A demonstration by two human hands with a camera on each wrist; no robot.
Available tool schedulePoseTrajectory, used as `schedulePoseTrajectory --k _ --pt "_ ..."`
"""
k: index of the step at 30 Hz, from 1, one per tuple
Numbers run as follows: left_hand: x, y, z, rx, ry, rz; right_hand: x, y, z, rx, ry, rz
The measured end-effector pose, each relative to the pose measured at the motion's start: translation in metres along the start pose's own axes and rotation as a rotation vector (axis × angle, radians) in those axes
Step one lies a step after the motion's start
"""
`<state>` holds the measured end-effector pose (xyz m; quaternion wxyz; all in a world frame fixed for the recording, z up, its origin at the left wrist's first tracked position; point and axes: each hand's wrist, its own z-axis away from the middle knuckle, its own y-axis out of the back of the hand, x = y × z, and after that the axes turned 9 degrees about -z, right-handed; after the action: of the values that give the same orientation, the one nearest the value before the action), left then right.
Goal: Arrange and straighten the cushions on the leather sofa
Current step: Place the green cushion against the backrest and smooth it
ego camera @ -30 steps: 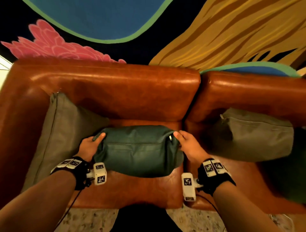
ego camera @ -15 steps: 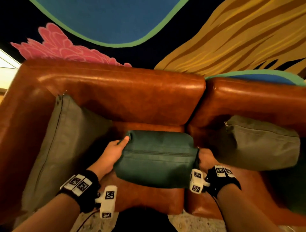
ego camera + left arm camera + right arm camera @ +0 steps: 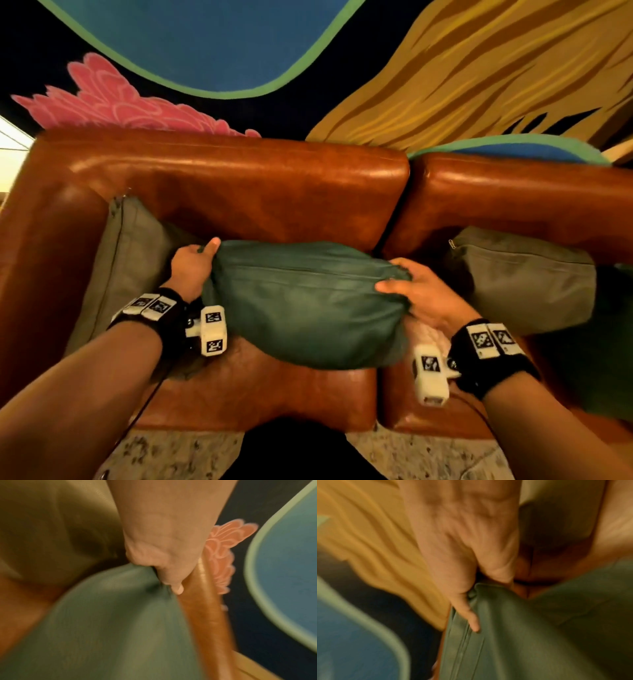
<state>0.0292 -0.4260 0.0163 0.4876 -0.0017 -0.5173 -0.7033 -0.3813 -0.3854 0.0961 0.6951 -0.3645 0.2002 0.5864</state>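
— Three cushions on show. Item one: dark green fabric cushion (image 3: 308,301), plump, with a seam running along its top, on the left seat of the brown leather sofa (image 3: 239,192), its far edge against the backrest.

— Who has hold of it?

— Both hands. Left hand (image 3: 190,270) at the cushion's left end, thumb up over the top corner; from the wrist view its fingers (image 3: 147,555) are clenched into the bunched fabric. Right hand (image 3: 421,291) at the right end, thumb laid across the front face, fingers (image 3: 496,561) curled over the corner and grasping it. Both wrist views are blurred.

— Is it lifted or resting?

— Cannot tell; its lower edge overhangs the seat front a little, tilted down toward the right.

— Item two?

— Grey-olive fabric cushion (image 3: 133,260), piped edge, standing on end in the sofa's left corner, leaning on the armrest. It is just beside the left hand; whether it touches the green one is hidden.

— Item three?

— Second grey-olive fabric cushion (image 3: 527,277), small zip pull at its upper left corner, lying on the right seat against the backrest, near the right hand.

— Anything else catalogued?

— Painted wall mural (image 3: 219,44) behind the sofa: blue shape ringed in green, pink petals, ochre streaks on black. Speckled stone floor (image 3: 178,455) below the seat front. Black wrist straps with white marker blocks on both forearms.
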Motion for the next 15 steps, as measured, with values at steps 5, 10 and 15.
schedulePoseTrajectory --k 5,10,15 --pt "0.018 -0.002 0.059 -0.396 0.096 0.590 0.038 0.071 -0.037 0.342 -0.004 -0.042" --pt "0.001 0.004 0.047 -0.510 0.177 0.860 0.060 0.034 -0.054 0.497 0.004 -0.106" --pt "0.011 -0.029 0.058 -0.013 0.139 0.286 0.047 -0.031 -0.060 0.595 0.151 0.246"
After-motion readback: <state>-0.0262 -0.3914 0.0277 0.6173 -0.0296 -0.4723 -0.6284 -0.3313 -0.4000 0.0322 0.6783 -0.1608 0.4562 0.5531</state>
